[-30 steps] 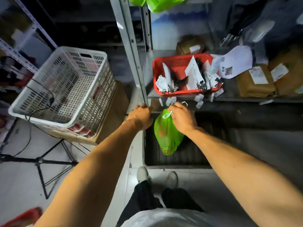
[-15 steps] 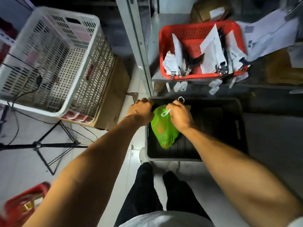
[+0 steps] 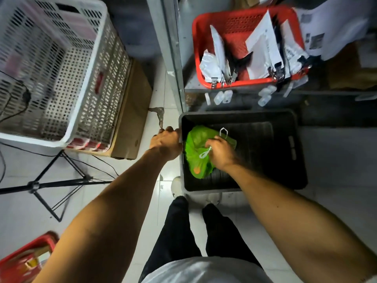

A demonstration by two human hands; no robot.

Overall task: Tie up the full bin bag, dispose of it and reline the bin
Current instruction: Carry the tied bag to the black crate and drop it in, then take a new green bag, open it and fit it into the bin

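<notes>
A full green bin bag (image 3: 196,152) with a white drawstring lies inside a black plastic tub (image 3: 289,156) on the floor, against the tub's left wall. My right hand (image 3: 221,153) is down in the tub and grips the bag's gathered top, with the drawstring loop showing beside the fingers. My left hand (image 3: 166,142) holds the tub's left rim, fingers curled over the edge.
A metal shelf post (image 3: 173,54) rises just behind the tub. A red basket (image 3: 204,58) of papers and clips sits on the shelf above it. A white perforated crate (image 3: 61,64) stands on a cardboard box at left, with a black tripod (image 3: 51,182) and cables on the floor.
My right hand has lowered the green bag from above the tub down onto its floor. My head has leaned forward over the tub. My left hand stays on the rim.
</notes>
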